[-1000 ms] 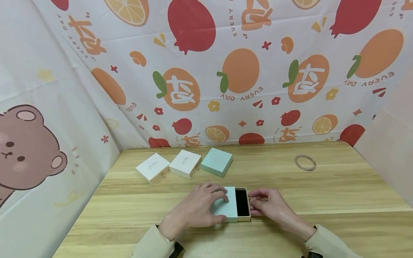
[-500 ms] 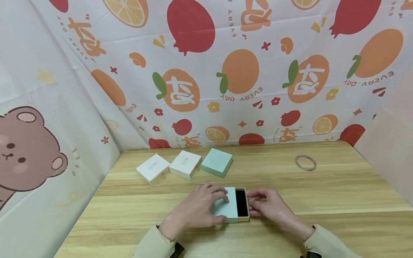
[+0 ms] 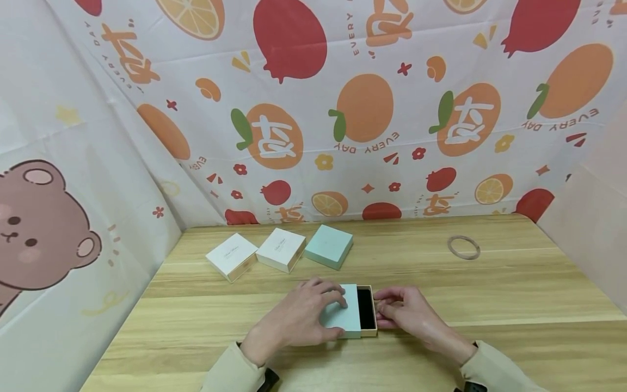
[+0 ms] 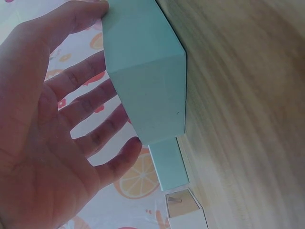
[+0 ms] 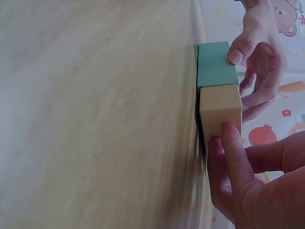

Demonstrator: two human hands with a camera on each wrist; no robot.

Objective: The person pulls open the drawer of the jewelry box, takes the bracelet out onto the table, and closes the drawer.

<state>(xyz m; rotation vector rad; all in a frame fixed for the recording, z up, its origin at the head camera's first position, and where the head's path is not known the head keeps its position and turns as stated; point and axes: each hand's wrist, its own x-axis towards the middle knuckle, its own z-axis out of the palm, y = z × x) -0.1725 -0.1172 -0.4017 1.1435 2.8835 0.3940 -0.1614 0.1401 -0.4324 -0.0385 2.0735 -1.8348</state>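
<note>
A mint-green drawer box (image 3: 343, 318) lies on the table in front of me, its beige inner tray (image 3: 368, 333) with a black lining sticking out to the right. My left hand (image 3: 301, 316) holds the green sleeve from the left, thumb on its near edge and fingers over the top. At the tray's right end, my right hand (image 3: 409, 316) presses with thumb and fingertips. The right wrist view shows the thumb against the tray's plain beige end face (image 5: 220, 119). In the left wrist view, the sleeve's closed-looking green side (image 4: 147, 102) faces the palm.
Behind stand two white boxes (image 3: 232, 256) (image 3: 281, 249) with small lettering and a second mint-green box (image 3: 329, 246). A thin greyish ring (image 3: 463, 247) lies at the back right of the wooden table (image 3: 499, 294). A fruit-print cloth (image 3: 421, 179) hangs behind.
The tray has slid slightly left into the green sleeve, and the right hand has moved left with it. The left hand stays in place on the sleeve.
</note>
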